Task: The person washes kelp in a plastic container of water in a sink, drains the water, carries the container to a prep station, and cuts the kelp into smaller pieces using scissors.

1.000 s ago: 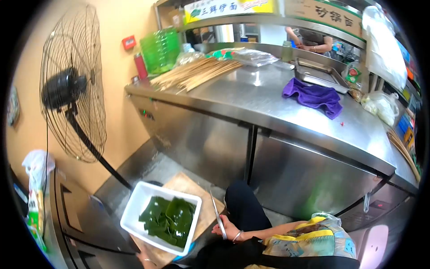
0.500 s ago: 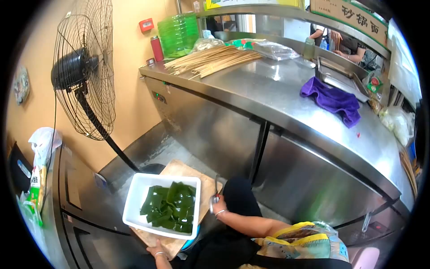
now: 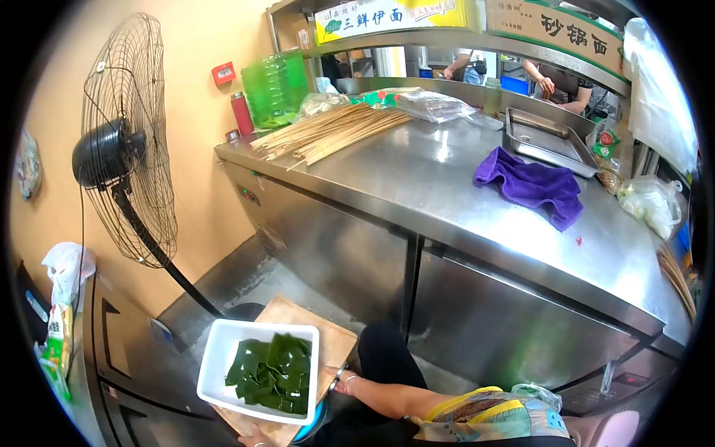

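If the board (image 3: 337,341) is tipped, the overhanging tub (image 3: 207,381) could be spilled; with left hand (image 3: 255,438) at its six o'clock, right hand (image 3: 345,382) at three, opening and hold cannot be told.

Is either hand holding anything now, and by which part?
Left hand at the near edge of the cutting board, right hand at its right edge, perhaps with a metal object. Whether either grips cannot be told.

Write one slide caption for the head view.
White tub of green sheets on a wooden board, with left hand and right hand at the board's edges.
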A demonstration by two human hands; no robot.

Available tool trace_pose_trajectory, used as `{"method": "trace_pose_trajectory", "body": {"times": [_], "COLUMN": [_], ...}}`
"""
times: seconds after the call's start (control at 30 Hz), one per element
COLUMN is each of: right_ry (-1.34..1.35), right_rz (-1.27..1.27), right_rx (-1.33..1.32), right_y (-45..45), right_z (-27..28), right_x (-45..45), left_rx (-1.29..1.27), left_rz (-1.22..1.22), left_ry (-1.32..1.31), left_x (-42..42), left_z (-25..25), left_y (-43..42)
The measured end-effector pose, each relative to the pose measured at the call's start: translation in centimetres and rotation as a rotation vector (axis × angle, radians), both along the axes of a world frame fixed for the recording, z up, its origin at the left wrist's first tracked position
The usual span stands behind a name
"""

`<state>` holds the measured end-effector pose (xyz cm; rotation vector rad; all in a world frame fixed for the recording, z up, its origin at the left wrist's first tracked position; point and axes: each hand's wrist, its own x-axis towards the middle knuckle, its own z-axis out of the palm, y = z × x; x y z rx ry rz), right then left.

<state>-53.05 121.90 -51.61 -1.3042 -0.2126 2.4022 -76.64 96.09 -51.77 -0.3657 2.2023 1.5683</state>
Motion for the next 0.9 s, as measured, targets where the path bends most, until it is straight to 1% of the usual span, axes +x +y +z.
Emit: {"method": "trace_pose_trajectory", "body": {"times": [0.03, 0.07, 0.13, 0.2, 0.27, 0.4, 0.47, 0.57, 0.67, 0.73, 0.77, 0.87, 0.9], "right_ry": [0.101, 0.105, 0.163, 0.165, 0.289, 0.284, 0.147, 0.182, 0.148, 0.247, 0.180, 0.187, 0.176], "right_rz": [-0.026, -0.021, 0.010, -0.007, 0.006, -0.004, 0.075, 0.071, 0.075, 0.054, 0.050, 0.009, -0.028], "right_rx": [0.033, 0.037, 0.052, 0.027, -0.006, 0.031, -0.060, -0.046, -0.093, -0.104, -0.123, -0.125, -0.162], "right_y": [0.2, 0.3, 0.2, 0.0, 0.1, -0.2, -0.5, -0.4, -0.4, -0.4, -0.4, -0.5, -0.4], "right_z": [-3.1, -3.4, -2.9, -2.4, -1.8, -2.4, -0.8, -2.3, -1.9, -1.5, -1.3, -0.8, -1.4], "right_x": [-0.8, -1.0, -0.5, -0.1, -0.1, -0.4, -0.1, -0.9, -0.3, -0.3, 0.0, 1.1, 1.3], "left_rx": [-0.007, -0.012, -0.019, -0.029, -0.025, -0.012, -0.028, -0.047, -0.047, -0.042, -0.036, -0.031, -0.021], "left_rz": [-0.001, 0.001, -0.004, -0.011, -0.019, -0.027, 0.015, 0.003, -0.008, -0.016, -0.023, -0.046, -0.053], "left_ry": [-0.005, -0.016, -0.034, -0.052, -0.079, -0.130, -0.113, -0.089, -0.049, -0.009, 0.007, 0.069, 0.094], "left_x": [0.0, 0.0, 0.0, 0.1, 0.2, 0.9, 1.8, 1.0, 0.6, 0.3, 0.3, 0.2, 0.2], "left_z": [0.2, 0.4, 0.3, 0.2, 0.2, 0.7, 2.2, 1.5, 0.7, 0.2, 0.0, -0.7, -1.0], "left_y": [0.0, 0.0, -0.2, -0.3, -0.2, -0.1, 0.5, 0.8, 1.0, 1.3, 1.6, 2.4, 2.7]}}
